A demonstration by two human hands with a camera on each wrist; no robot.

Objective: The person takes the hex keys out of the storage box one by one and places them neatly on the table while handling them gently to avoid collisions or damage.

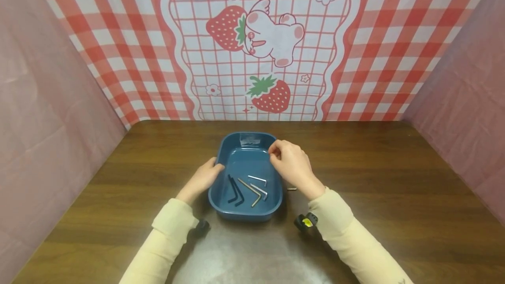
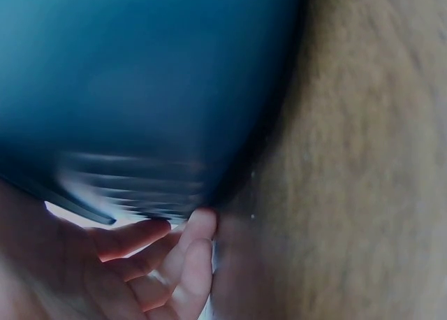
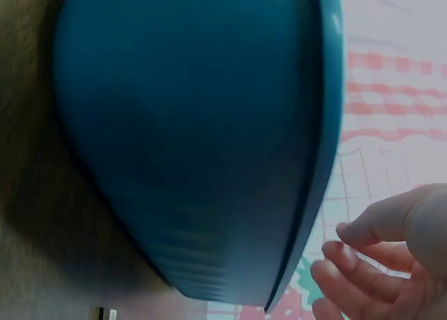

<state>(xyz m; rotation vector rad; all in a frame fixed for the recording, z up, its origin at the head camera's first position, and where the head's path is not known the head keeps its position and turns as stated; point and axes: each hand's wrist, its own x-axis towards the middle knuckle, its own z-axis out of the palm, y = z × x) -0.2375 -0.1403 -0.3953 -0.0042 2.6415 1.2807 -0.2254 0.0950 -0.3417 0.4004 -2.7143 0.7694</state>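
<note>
Left hand (image 1: 203, 176): grasps the blue tray (image 1: 246, 161) at its left side, thumb at the rim, fingers against the outer wall.
Right hand (image 1: 292, 161): raised over the tray's far right rim, fingers loosely bent toward the thumb, released.
Tray: on the desk (image 1: 375, 187), between the forearms.
Hex keys (image 1: 249, 186): two black, one gold, two silver, in the tray's near half.
Small metal piece (image 1: 292, 189): on the desk, right of the tray, partly hidden.

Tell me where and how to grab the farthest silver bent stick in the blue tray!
Probably pinch the silver bent stick midway along its longer part, coming straight down from above. It lies flat in the high-sided blue tray, which would hinder a sideways reach, with open space on its far side.
</note>
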